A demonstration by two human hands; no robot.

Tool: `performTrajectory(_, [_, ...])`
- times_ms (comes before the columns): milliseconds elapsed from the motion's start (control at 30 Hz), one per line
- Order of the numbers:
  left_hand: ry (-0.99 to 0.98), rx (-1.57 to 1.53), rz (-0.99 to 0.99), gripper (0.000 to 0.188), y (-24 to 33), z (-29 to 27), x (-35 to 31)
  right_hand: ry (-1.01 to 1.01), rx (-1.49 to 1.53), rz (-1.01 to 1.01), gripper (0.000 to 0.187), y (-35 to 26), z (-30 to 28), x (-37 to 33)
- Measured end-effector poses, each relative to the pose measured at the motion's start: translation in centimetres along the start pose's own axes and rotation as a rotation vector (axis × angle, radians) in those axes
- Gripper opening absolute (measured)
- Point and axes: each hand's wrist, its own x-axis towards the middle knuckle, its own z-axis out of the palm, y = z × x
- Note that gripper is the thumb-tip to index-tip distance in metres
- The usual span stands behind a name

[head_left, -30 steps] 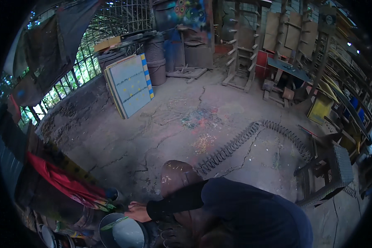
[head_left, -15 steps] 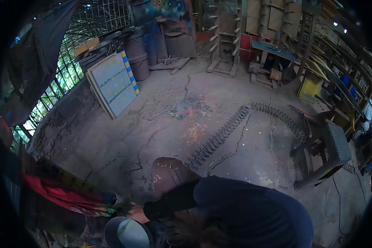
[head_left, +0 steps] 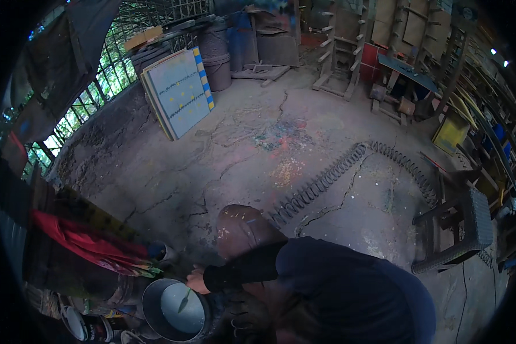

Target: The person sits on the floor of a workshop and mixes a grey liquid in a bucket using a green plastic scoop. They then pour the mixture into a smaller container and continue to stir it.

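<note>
Green tool (head_left: pixel 184 301) (brush, perhaps) has swung rightward over bucket (head_left: pixel 151 303).

dark grey bucket (head_left: pixel 152 307) with pale blue-grey liquid (head_left: pixel 186 322) and a green utensil (head_left: pixel 184 302); red cloth (head_left: pixel 86 245), green at one end; pale blue panel (head_left: pixel 180 94) dotted yellow and crossed by dark lines, its right border banded blue and yellow; black sleeve (head_left: pixel 241 269); grey floor (head_left: pixel 229 195) speckled red and teal.
</note>
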Motion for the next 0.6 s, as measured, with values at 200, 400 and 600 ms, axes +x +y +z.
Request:
performTrajectory(200, [0.187,0.175,0.218,0.041,-6.4,-3.3,-0.7,0.307,0.378,-0.195,0.033,0.3,1.9,0.9])
performTrajectory(400, [0.276,0.328,0.129,0.033,-5.1,-4.6,-3.1,0.388,0.355,-0.118,0.015,-1.8,-0.5,0.3])
performTrajectory(600, [0.474,-0.392,-0.224,0.049,2.5,-1.2,-3.4,0.235,0.239,-0.053,0.013,-0.8,-0.2,-1.3])
